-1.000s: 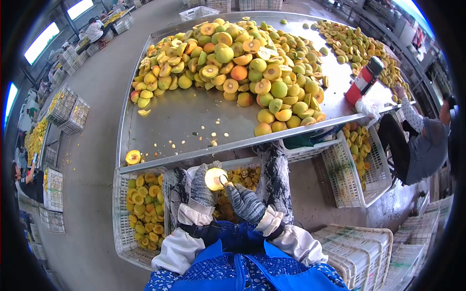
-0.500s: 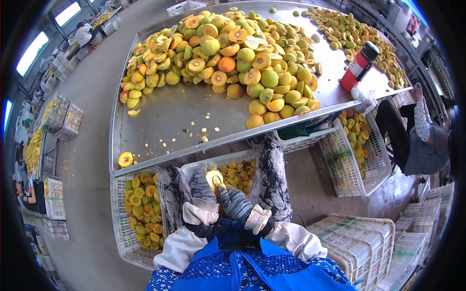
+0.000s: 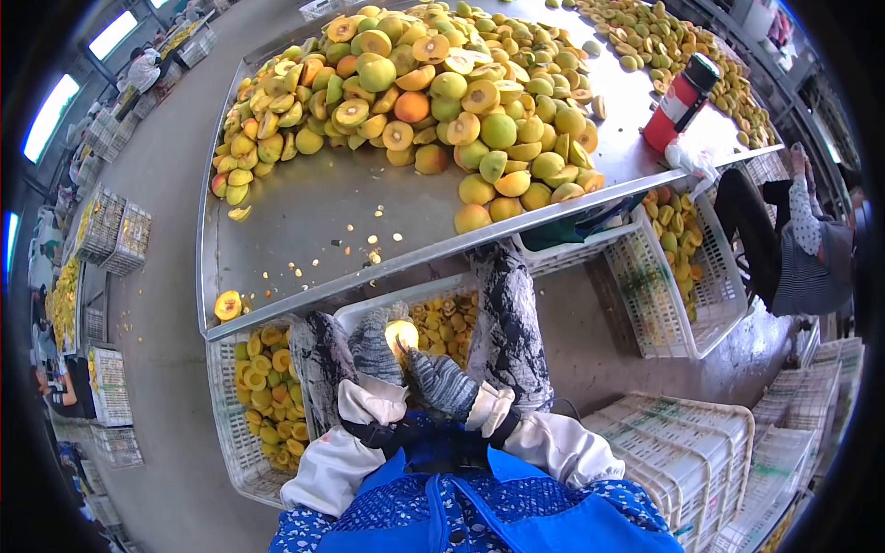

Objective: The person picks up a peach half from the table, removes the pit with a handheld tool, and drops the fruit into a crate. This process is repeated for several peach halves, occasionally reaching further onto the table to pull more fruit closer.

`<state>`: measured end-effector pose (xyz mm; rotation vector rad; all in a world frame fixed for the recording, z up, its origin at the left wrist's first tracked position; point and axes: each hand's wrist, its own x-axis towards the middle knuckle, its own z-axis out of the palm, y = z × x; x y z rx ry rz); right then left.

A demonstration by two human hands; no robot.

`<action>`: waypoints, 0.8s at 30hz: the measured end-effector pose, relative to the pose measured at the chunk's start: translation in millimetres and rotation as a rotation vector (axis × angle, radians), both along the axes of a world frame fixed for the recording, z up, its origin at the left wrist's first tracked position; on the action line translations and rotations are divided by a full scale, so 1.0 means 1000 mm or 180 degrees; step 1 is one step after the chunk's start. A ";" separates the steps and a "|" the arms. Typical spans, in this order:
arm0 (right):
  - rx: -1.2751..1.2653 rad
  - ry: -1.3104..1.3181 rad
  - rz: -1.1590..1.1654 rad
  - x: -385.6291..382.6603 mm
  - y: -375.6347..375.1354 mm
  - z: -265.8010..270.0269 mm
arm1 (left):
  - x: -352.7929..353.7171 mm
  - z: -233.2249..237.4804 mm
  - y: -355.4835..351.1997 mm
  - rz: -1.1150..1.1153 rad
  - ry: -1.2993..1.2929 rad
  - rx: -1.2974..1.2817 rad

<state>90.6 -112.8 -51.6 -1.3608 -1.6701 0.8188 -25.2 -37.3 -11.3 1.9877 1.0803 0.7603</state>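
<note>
My left hand [image 3: 373, 348], in a grey knitted glove, grips a cut yellow peach half [image 3: 402, 335] between my knees. The cut face looks bright and washed out. My right hand [image 3: 444, 383], gloved the same way, is closed with its fingertips at the lower edge of the peach half; a thin dark thing seems to show there, too small to name. Below my hands stands a white crate [image 3: 353, 316] holding pitted peach halves [image 3: 452, 327]. On the metal table [image 3: 304, 217] ahead lies a large heap of peach halves [image 3: 452, 88].
One peach half [image 3: 228, 305] and scattered pits [image 3: 373, 241] lie near the table's front edge. A red flask [image 3: 680, 103] stands at the right. Filled crates [image 3: 241, 452] [image 3: 668, 336] flank my legs, with an upturned crate [image 3: 668, 452] at lower right. A co-worker [image 3: 811, 244] sits at right.
The view has shifted slightly, so the table sits higher and further left. My left hand still holds the peach half, whose cut face now looks brighter. My right fingertips have moved toward its lower edge.
</note>
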 end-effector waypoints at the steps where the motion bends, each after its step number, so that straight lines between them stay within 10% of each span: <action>1: -0.0021 -0.0070 0.0068 0.001 -0.001 -0.001 | 0.000 0.003 -0.001 -0.0040 -0.0060 -0.0062; 14: 0.0494 -0.0060 0.0860 0.023 -0.006 -0.004 | -0.023 0.072 -0.013 -0.0868 -0.1557 -0.1452; 17: -0.2171 0.2808 0.0059 -0.001 -0.003 -0.001 | -0.021 0.076 -0.016 -0.0855 -0.1795 -0.1618; 20: -0.1448 0.2761 0.0163 -0.017 -0.009 0.017 | -0.024 0.081 -0.019 -0.0940 -0.2003 -0.1713; 22: -0.2550 0.4932 0.1036 -0.017 -0.008 0.027 | -0.028 0.085 -0.019 -0.1060 -0.2197 -0.1867; 24: -0.2877 0.4924 0.0582 -0.005 -0.006 0.073 | -0.029 0.090 -0.019 -0.1211 -0.2385 -0.1986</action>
